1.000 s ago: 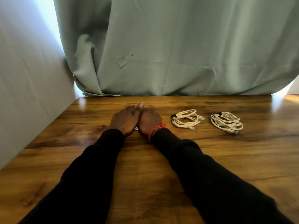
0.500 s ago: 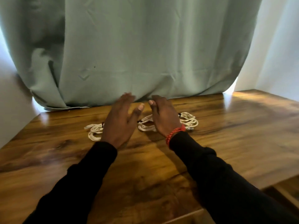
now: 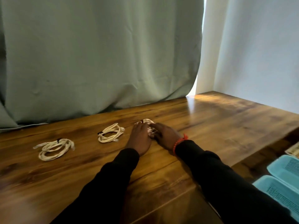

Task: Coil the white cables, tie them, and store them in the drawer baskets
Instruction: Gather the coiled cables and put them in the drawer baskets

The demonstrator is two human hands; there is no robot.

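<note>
Three white cable coils, each tied with a dark tie, lie in a row on the wooden table (image 3: 210,126). The left coil (image 3: 55,148) and the middle coil (image 3: 110,132) lie free. Both hands are on the right coil (image 3: 149,122), which they mostly hide. My left hand (image 3: 140,139) lies flat with its fingertips touching the coil's left side. My right hand (image 3: 166,135), with a red wrist band, has its thumb and fingers round the coil's right side.
Two light blue slotted baskets (image 3: 283,191) (image 3: 291,167) sit below the table's right front edge. A green curtain (image 3: 97,54) hangs along the back of the table, and a white wall (image 3: 258,46) stands at the right.
The view has swung to the right, bringing the blue baskets into sight. Both hands have moved from the middle coil to the right coil and come down onto it.
</note>
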